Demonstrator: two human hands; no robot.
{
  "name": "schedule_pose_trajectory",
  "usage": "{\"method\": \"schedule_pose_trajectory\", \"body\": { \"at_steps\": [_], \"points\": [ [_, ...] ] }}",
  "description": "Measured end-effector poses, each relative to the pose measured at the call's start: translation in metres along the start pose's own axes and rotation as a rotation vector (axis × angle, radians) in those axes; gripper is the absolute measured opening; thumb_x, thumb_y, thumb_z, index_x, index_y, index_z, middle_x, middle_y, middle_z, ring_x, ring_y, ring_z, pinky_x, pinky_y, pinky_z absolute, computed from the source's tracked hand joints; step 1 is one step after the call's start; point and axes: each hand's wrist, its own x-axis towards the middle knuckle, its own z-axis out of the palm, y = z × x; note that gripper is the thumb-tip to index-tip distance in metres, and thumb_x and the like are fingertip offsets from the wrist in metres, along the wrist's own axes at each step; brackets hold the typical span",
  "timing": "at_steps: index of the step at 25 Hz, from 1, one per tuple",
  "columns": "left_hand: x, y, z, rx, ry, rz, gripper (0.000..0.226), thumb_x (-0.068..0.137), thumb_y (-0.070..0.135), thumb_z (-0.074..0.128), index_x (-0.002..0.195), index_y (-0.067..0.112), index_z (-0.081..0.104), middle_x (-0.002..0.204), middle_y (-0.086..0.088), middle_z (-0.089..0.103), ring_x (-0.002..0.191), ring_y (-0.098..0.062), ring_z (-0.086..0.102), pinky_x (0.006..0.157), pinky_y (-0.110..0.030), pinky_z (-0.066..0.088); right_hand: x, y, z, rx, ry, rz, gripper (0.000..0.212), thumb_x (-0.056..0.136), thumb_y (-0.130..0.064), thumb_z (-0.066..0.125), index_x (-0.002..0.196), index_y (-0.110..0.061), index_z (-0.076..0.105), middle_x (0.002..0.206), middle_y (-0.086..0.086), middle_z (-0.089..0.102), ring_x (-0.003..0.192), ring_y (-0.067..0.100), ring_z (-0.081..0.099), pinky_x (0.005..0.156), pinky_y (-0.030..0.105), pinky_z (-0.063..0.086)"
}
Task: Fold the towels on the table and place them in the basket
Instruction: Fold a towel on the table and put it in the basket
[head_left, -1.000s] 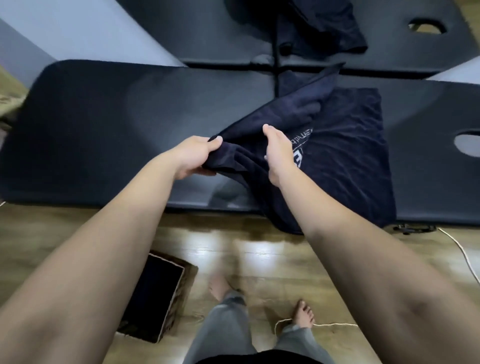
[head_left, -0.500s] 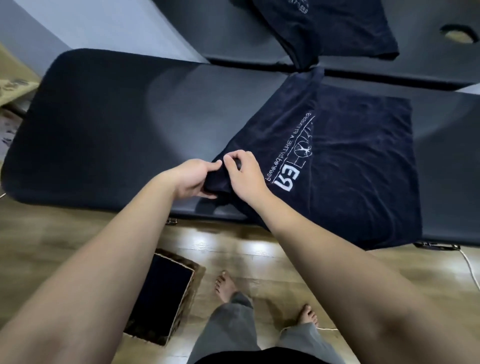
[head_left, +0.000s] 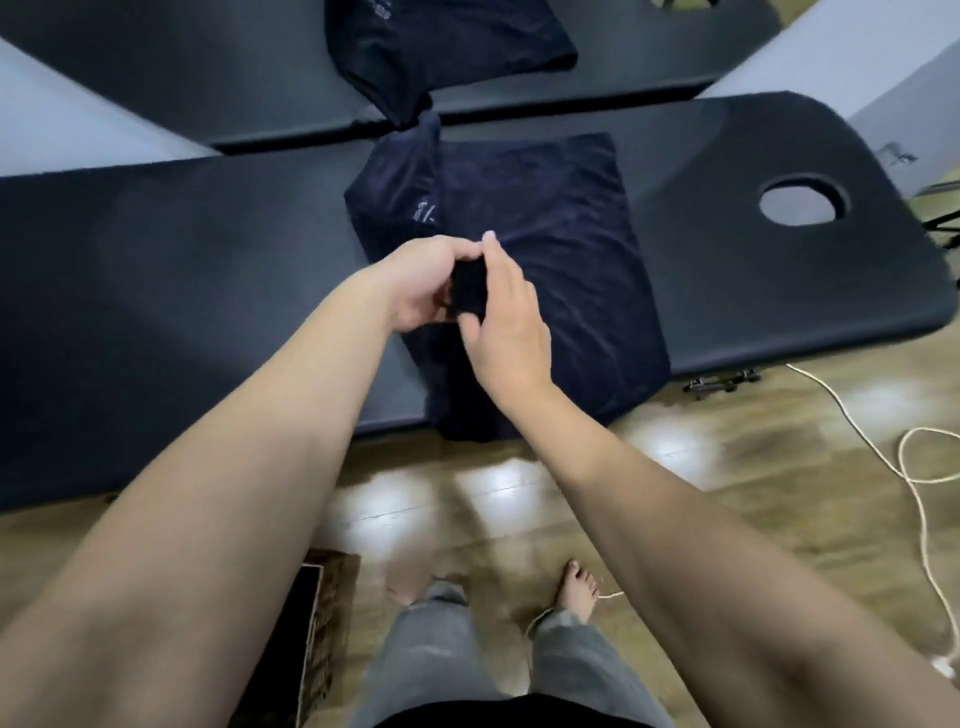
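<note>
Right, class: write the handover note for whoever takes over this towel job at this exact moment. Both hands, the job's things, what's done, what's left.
Left hand and right hand: together pinching a bunched corner of the dark towel.
That towel lies partly folded on the near table, its front edge hanging over.
A second towel lies rumpled on the far table.
The basket stands on the floor by the left leg; what it holds cannot be made out.
Left: finish this fold, basket it, then the second towel.
</note>
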Motion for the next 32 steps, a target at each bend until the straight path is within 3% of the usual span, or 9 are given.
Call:
{"method": "schedule_pose_trajectory", "body": {
  "at_steps": [3,6,9,11,16,20,25,29,32],
  "points": [
    [0.026,-0.001,0.107,0.216,-0.07,0.012,0.032,0.095,0.039,0.059,0.106,0.015,0.075,0.092,0.0,0.072,0.087,-0.018,0.064,0.079,-0.035,0.048,-0.018,0.075,-0.06,0.091,0.098,0.194,0.074,0.089,-0.012,0.063,0.157,-0.019,0.034,0.159,-0.004,0.04,0.136,0.023,0.045,0.094,0.041,0.047],
    [0.049,-0.033,0.199,0.498,-0.11,-0.028,0.046,0.096,0.052,0.055,0.102,0.01,0.074,0.076,-0.001,0.066,0.072,-0.018,0.057,0.069,-0.03,0.041,-0.043,0.155,-0.092,0.249,0.122,0.447,0.05,0.092,-0.014,0.062,0.141,-0.017,0.052,0.141,0.002,0.059,0.128,0.019,0.053,0.101,0.028,0.041],
    [0.056,-0.085,0.236,0.515,-0.125,-0.143,0.056,0.098,0.063,0.044,0.117,0.017,0.07,0.101,0.001,0.07,0.094,-0.018,0.064,0.069,-0.028,0.041,-0.065,0.209,-0.088,0.46,0.103,0.755,0.013,0.093,-0.009,0.059,0.103,-0.01,0.067,0.099,0.004,0.07,0.095,0.023,0.063,0.083,0.032,0.048],
    [0.056,-0.118,0.226,0.474,-0.052,-0.151,0.053,0.101,0.061,0.042,0.121,0.019,0.067,0.117,0.001,0.07,0.108,-0.019,0.065,0.081,-0.032,0.046,-0.073,0.225,-0.077,0.573,0.086,0.927,0.009,0.094,-0.006,0.055,0.09,-0.009,0.063,0.086,0.002,0.066,0.086,0.025,0.062,0.074,0.031,0.048],
    [0.047,-0.167,0.144,0.334,0.525,-0.013,0.019,0.088,0.044,0.056,0.087,0.029,0.068,0.105,0.005,0.072,0.102,-0.022,0.068,0.1,-0.045,0.052,-0.078,0.231,-0.055,0.903,0.096,1.252,0.015,0.096,-0.011,0.05,0.109,-0.012,0.058,0.113,0.014,0.067,0.096,0.04,0.07,0.047,0.028,0.055],
    [0.035,-0.177,0.122,0.649,0.833,-0.022,0.022,0.098,0.034,0.056,0.117,0.025,0.062,0.127,0.0,0.057,0.124,-0.025,0.05,0.106,-0.042,0.041,-0.079,0.231,-0.056,0.882,0.213,1.314,0.032,0.096,-0.013,0.045,0.126,-0.011,0.054,0.12,0.011,0.065,0.088,0.033,0.065,0.04,0.024,0.051],
    [0.022,-0.211,0.112,0.794,0.728,-0.157,0.04,0.091,0.049,0.064,0.124,0.028,0.057,0.125,0.002,0.059,0.127,-0.025,0.045,0.103,-0.045,0.036,-0.08,0.228,-0.056,0.939,-0.095,1.365,0.034,0.1,-0.025,0.061,0.13,-0.016,0.048,0.123,0.012,0.062,0.079,0.029,0.066,0.072,0.042,0.062],
    [0.013,-0.228,0.109,0.934,0.661,-0.081,0.036,0.086,0.038,0.073,0.113,0.029,0.052,0.108,0.007,0.058,0.113,-0.021,0.049,0.094,-0.041,0.029,-0.086,0.213,-0.043,0.952,-0.225,1.368,0.046,0.098,-0.031,0.066,0.137,-0.02,0.045,0.125,0.001,0.048,0.098,0.032,0.071,0.079,0.045,0.062],
    [0.01,-0.234,0.104,0.898,0.582,-0.074,0.021,0.09,0.023,0.065,0.1,0.026,0.046,0.09,0.006,0.062,0.093,-0.022,0.056,0.086,-0.035,0.026,-0.09,0.208,-0.032,0.955,-0.287,1.367,0.046,0.1,-0.031,0.063,0.14,-0.017,0.045,0.126,0.004,0.062,0.096,0.03,0.071,0.074,0.043,0.063]
  ]
}}
